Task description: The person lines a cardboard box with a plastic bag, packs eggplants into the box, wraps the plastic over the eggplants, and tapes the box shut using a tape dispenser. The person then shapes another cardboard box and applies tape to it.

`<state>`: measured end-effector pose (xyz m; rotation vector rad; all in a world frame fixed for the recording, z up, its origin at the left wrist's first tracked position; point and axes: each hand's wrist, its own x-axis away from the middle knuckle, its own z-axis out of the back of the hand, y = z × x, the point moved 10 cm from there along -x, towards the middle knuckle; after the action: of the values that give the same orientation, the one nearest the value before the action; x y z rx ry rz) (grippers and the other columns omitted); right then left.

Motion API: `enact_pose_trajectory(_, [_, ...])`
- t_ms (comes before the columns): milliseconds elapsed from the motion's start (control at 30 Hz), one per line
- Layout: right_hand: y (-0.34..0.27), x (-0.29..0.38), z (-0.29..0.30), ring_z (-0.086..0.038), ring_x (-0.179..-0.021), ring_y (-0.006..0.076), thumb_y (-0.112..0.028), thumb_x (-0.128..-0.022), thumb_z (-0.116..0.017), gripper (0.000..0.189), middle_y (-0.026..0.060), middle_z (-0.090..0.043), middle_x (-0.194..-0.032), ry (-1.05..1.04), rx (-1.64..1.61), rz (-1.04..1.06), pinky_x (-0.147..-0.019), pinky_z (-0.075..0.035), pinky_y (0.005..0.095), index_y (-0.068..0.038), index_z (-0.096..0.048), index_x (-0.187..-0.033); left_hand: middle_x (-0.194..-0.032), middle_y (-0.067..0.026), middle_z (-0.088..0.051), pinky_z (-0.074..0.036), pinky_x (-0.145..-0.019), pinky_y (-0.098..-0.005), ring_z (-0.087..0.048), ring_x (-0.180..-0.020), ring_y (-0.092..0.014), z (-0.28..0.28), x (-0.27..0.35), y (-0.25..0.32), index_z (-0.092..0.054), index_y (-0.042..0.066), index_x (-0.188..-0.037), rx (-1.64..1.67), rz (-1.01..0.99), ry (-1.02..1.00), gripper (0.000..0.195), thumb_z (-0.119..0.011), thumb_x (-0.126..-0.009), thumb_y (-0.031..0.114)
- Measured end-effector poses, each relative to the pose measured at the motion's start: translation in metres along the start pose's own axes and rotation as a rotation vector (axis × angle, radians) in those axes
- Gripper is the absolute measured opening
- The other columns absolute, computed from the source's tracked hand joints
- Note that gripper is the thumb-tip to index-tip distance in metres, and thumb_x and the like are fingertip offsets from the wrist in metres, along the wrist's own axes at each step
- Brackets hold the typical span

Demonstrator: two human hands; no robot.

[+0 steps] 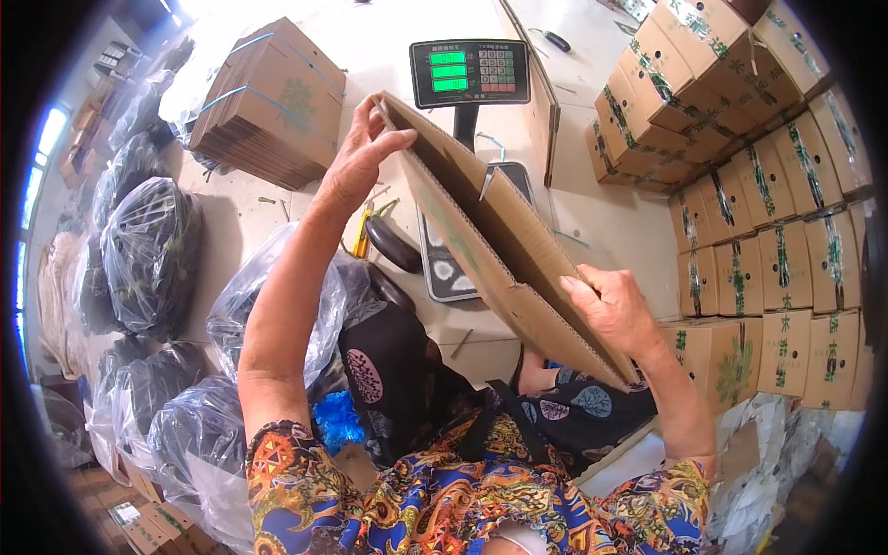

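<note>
A partly unfolded cardboard box [472,250] is tilted between my hands above my lap, with a narrow gap between its walls. My left hand [368,149] grips its upper left corner, thumb over the edge. Lower down on the right, my right hand [610,302] pinches the box's other side. Behind the box stands a digital weighing scale, its display and keypad head [472,73] lit with green digits. The scale's platform [451,284] is partly hidden by the box. Beside the platform lie an eggplant [392,243] and a yellow utility knife [361,234].
A strapped stack of flat cardboard boxes [277,104] stands at the upper left. Clear plastic bags of dark produce [152,257] line the left side. Taped cartons [756,201] are piled along the right. Another eggplant [555,40] lies on the tiled floor farther off.
</note>
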<state>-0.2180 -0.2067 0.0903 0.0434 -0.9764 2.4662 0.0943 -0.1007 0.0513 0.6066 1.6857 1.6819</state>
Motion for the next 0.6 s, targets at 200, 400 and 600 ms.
enact_pose_trajectory(200, [-0.014,-0.049,0.058,-0.064,-0.067,0.0424,-0.019,-0.093,-0.054,0.023,0.0258,-0.062,-0.069,0.366,0.424,0.197,-0.061,-0.053,0.0481,0.002,-0.062,-0.086,-0.069,0.0004,-0.051,-0.037,-0.066,-0.0257,-0.046,-0.069,-0.011,0.014,0.004,0.054,-0.054,0.005,-0.075,-0.352,-0.053,-0.119,0.023,-0.064,-0.073,0.025])
enact_pose_trajectory(400, [-0.032,-0.115,0.064,-0.067,-0.07,0.0385,-0.024,-0.092,-0.056,0.026,0.0237,-0.065,-0.071,0.399,0.528,0.239,-0.064,-0.055,0.046,0.001,-0.063,-0.089,-0.056,0.0016,-0.049,-0.039,-0.048,-0.0275,-0.046,-0.051,-0.011,-0.047,0.031,0.073,-0.054,0.002,-0.066,-0.651,0.008,-0.558,0.028,-0.069,-0.07,0.025])
enact_pose_trajectory(600, [-0.03,-0.131,0.034,-0.067,-0.072,0.0368,-0.029,-0.094,-0.055,0.024,0.0213,-0.065,-0.071,0.333,0.583,0.254,-0.064,-0.054,0.0447,-0.006,-0.06,-0.091,-0.058,-0.0029,-0.057,-0.053,-0.051,-0.0232,-0.061,-0.054,-0.01,-0.06,0.058,0.029,-0.053,0.003,-0.063,-0.366,0.285,-0.591,0.035,-0.071,-0.076,0.031])
